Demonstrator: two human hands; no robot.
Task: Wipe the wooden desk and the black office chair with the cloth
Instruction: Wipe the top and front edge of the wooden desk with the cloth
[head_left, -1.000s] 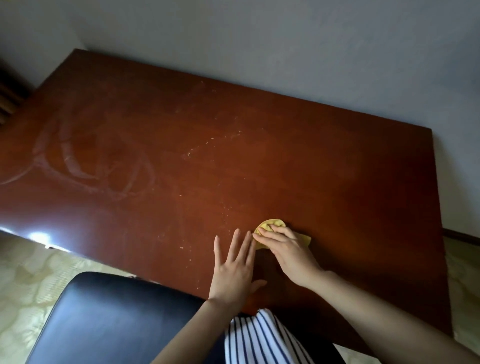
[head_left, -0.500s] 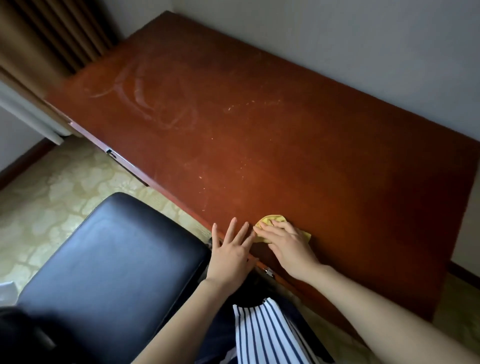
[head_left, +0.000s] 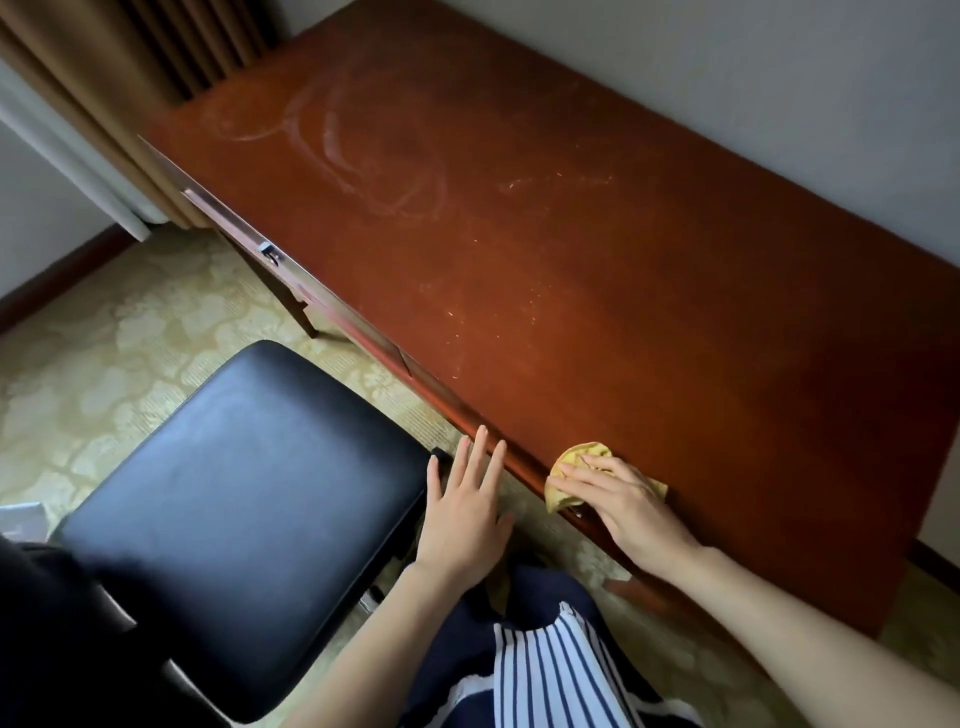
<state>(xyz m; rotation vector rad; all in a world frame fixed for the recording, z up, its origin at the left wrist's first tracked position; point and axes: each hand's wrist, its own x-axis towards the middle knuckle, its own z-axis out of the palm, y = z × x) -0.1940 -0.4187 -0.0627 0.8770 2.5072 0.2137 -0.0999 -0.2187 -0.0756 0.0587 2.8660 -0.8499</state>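
Most of the yellow cloth (head_left: 574, 457) sits buried under the right hand (head_left: 628, 506), so its shape is anyone's guess. The desk (head_left: 571, 260) runs off the right edge, and the chair (head_left: 249, 493) back, bottom-left, is probably just that dark blur.

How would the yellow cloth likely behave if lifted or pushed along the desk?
Probably floppy: the cloth is bunched under the right hand and droops over the desk edge. Likely light, being small, and should slide easily on that glossy top.
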